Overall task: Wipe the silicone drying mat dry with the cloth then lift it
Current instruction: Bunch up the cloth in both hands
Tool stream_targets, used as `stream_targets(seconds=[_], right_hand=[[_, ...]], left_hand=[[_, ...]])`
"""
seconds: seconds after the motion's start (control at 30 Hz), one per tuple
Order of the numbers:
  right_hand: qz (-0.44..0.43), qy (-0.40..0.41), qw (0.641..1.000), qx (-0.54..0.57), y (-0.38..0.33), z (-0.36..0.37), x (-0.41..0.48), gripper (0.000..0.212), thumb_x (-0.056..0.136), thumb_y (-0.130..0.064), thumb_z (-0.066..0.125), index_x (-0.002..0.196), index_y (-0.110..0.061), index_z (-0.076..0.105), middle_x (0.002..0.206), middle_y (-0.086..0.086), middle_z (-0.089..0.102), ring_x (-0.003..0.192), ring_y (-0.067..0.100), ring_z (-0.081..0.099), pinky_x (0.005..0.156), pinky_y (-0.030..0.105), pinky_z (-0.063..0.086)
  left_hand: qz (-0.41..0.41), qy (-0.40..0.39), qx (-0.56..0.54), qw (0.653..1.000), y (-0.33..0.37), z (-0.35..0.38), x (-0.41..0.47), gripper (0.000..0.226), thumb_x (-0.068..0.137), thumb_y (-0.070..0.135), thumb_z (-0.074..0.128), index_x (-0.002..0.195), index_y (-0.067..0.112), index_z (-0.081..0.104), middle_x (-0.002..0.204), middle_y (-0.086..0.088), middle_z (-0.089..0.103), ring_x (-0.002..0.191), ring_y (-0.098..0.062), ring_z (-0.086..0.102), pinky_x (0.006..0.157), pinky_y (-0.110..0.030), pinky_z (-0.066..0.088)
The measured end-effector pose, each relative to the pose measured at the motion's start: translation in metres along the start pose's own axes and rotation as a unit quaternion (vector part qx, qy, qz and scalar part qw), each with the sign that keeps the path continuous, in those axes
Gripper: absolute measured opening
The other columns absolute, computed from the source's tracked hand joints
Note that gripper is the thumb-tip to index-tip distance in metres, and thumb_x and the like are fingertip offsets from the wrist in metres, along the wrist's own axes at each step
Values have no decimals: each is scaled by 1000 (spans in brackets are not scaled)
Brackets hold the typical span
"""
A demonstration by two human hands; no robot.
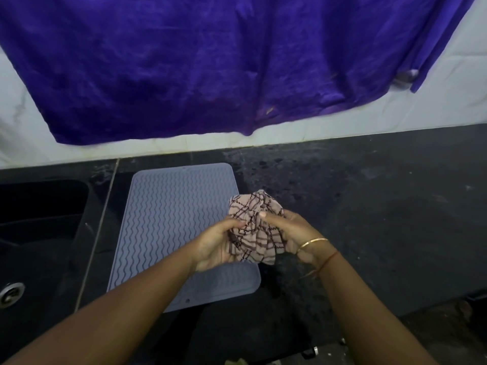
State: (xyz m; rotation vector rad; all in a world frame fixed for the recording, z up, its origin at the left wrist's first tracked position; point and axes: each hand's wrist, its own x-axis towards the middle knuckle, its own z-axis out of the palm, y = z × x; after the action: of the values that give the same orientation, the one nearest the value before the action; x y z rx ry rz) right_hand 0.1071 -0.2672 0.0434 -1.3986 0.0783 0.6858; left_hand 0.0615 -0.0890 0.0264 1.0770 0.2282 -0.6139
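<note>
A grey-blue silicone drying mat with a wavy ribbed pattern lies flat on the black counter, just right of the sink. A bunched pink cloth with dark brown lines is held above the mat's right edge. My left hand grips the cloth from the left, palm up. My right hand, with a gold bangle and a red thread on the wrist, grips it from the right. My forearms cover the mat's lower right part.
A black sink with a metal drain sits to the left. The speckled black counter stretches to the right. A large purple cloth hangs on the white tiled wall behind.
</note>
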Motion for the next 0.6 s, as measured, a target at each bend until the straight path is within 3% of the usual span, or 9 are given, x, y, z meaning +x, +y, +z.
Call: stream_targets(seconds=[0.1,0.2,0.27,0.37,0.5,0.6], right_hand=[[-18,-6,1000,-23,2,-15,4,15,81,-9,70,96,-11,70,92,9,75,81,20,71,71,29,60],[-8,60,998,-33,2,-35,16,28,81,-3,69,108,-7,64,104,17,70,92,30,68,81,37,57],[0,82,996,-34,0,-48,24,31,83,-3,66,113,-7,62,105,18,69,94,31,67,83,40,56],[2,85,995,-53,-9,-69,37,25,85,-4,64,108,-12,64,95,10,72,83,23,69,70,32,57],[10,92,995,-50,-17,-89,53,25,88,-1,59,110,-10,63,94,10,70,85,25,67,77,35,55],[-1,76,996,-45,-19,-95,57,26,88,1,57,112,-10,61,97,11,69,83,22,66,76,32,55]], left_hand=[[-16,53,109,993,1,15,17,41,89,36,57,127,24,47,120,-10,64,108,-29,62,89,-48,53],[-25,122,205,971,5,32,35,44,84,54,58,120,30,51,111,-1,67,99,-20,65,74,-35,57],[-29,134,190,972,6,40,48,41,83,54,59,115,29,54,109,0,67,99,-18,65,73,-34,56],[-23,147,83,985,5,45,70,27,87,31,61,110,18,56,110,-4,65,101,-20,62,76,-36,54],[4,203,38,978,4,52,92,17,83,14,67,95,15,55,104,-6,66,94,-19,63,78,-33,53],[28,213,9,977,6,58,103,29,81,4,61,109,12,54,110,-10,65,101,-22,61,80,-35,52]])
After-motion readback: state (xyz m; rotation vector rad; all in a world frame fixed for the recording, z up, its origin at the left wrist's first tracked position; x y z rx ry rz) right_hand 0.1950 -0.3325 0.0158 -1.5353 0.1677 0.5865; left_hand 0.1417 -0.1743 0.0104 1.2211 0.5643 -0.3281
